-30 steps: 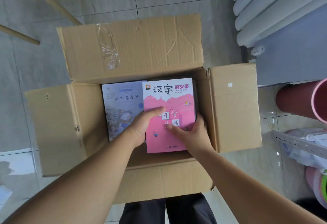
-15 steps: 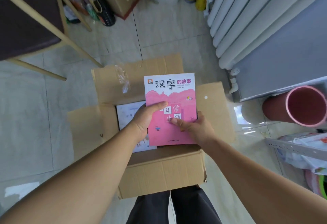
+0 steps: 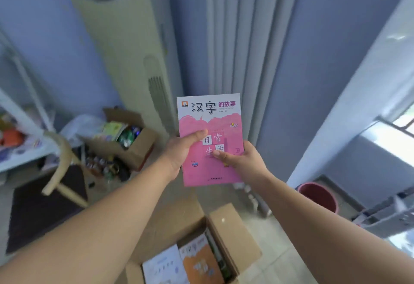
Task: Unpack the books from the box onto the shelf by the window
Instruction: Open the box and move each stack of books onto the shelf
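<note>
I hold a pink book [image 3: 210, 124] with a white top band and Chinese characters upright in front of me, well above the floor. My left hand [image 3: 181, 151] grips its left edge with the thumb on the cover. My right hand [image 3: 242, 158] grips its lower right side, thumb on the cover too. Below, the open cardboard box [image 3: 233, 236] stands on the floor; inside lie a pale blue-white book [image 3: 163, 265] and an orange book [image 3: 201, 263] side by side.
A tall cream floor air conditioner [image 3: 125, 44] stands ahead, grey curtains [image 3: 242, 37] to its right. A second cardboard box [image 3: 132, 147] of clutter and a wooden chair [image 3: 62, 171] sit at left. A pink bucket [image 3: 320, 196] stands at right, near a window [image 3: 403, 124].
Both hands have lifted the pink book out of the box and up to chest height. My view has tilted up from the floor to the wall; an orange book now shows in the box.
</note>
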### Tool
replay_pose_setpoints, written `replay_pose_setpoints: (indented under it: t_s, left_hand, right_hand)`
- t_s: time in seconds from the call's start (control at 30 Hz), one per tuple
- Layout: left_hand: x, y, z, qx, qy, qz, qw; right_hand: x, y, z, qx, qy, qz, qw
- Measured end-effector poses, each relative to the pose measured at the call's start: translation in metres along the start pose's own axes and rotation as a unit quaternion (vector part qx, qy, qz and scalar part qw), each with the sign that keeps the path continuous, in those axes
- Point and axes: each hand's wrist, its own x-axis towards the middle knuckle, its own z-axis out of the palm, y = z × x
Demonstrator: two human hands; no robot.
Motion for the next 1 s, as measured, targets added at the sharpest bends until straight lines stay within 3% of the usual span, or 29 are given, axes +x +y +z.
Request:
replay_pose_setpoints:
  t_s: [0.2, 0.47, 0.67, 1.0]
  left_hand:
    - [-0.053, 0.096, 0.094, 0.022, -0.133, 0.1, 0.986]
    - [-0.168, 0.134, 0.283, 0.026, -0.317, 0.145, 0.937]
    - [-0.288, 0.095, 0.436, 0.023, -0.468, 0.15, 0.871]
    - [-0.503, -0.005, 0.642, 0.053, -0.57, 0.121, 0.811]
  right_hand:
    - [-0.084, -0.076, -0.091, 0.034, 0.127, -0.087, 0.988]
    - [-0.256, -0.096, -0.254, 0.036, 0.311, -0.138, 0.94]
    - [-0.415, -0.047, -0.372, 0.027, 0.429, -0.129, 0.894]
    - [-0.668, 0.047, -0.518, 0.034, 0.527, -0.105, 0.843]
